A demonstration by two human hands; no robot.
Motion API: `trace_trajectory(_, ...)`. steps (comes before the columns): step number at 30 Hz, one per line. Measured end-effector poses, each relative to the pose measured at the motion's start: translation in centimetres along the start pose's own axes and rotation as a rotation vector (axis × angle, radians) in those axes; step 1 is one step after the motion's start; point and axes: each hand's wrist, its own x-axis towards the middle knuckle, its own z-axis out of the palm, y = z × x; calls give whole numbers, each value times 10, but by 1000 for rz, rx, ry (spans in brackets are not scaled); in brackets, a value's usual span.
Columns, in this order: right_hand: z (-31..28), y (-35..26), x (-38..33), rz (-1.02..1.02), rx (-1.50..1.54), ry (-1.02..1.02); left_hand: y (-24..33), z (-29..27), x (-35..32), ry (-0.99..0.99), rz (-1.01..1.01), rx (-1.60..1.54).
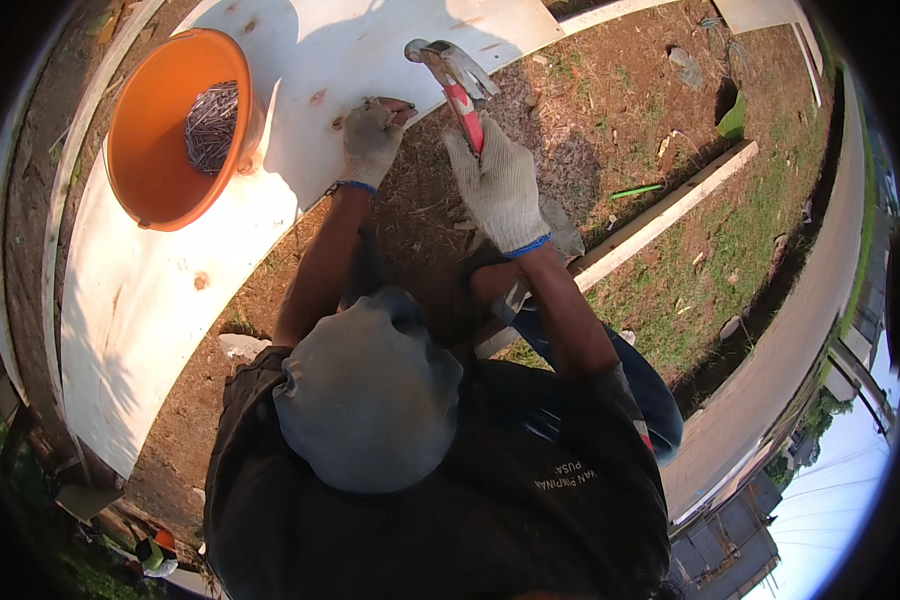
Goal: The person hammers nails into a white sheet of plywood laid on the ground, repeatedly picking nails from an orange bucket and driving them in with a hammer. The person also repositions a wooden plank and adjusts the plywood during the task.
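Observation:
My right hand [502, 185], in a cream knit glove with a blue cuff, is closed round the red-and-white handle of a claw hammer [454, 84]. The hammer's steel head is raised beside the edge of a pale plywood sheet [205, 275]. My left hand [372, 142], gloved with bare fingertips, is at the sheet's near edge, left of the hammer. Its fingers are pinched together; whatever is between them is too small to make out. On the plywood to the left, an orange bucket [150, 130] leans toward view with a heap of nails [211, 127] inside.
A long wooden batten [665, 215] lies on the dirt and grass to the right. Beside it is a thin green stick [635, 191]. Another board [755, 12] lies at the far right. A paved strip [770, 380] runs along the right side, past a shallow ditch.

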Motion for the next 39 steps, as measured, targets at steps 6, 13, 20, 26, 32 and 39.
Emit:
trace_trajectory(6, 3, 26, 5, 69, -148, -163, 4, -8, 4, -247, -83, 146)
trace_trajectory(13, 9, 12, -9, 44, -124, -79, 8, -52, -37, -347, -30, 897)
trace_trajectory(20, -15, -18, -10, -52, 23, 56, 18, -60, -36, -341, -39, 926)
trace_trajectory(26, 12, 17, -2, 79, -176, -239, 23, -55, -27, -443, -64, 1003)
trace_trajectory(32, 25, 8, -17, -70, 164, 94, 27, -58, -28, -410, -59, 1098)
trace_trajectory(39, -8, -17, -10, 53, 118, 73, 23, -54, -22, -361, 14, 1109)
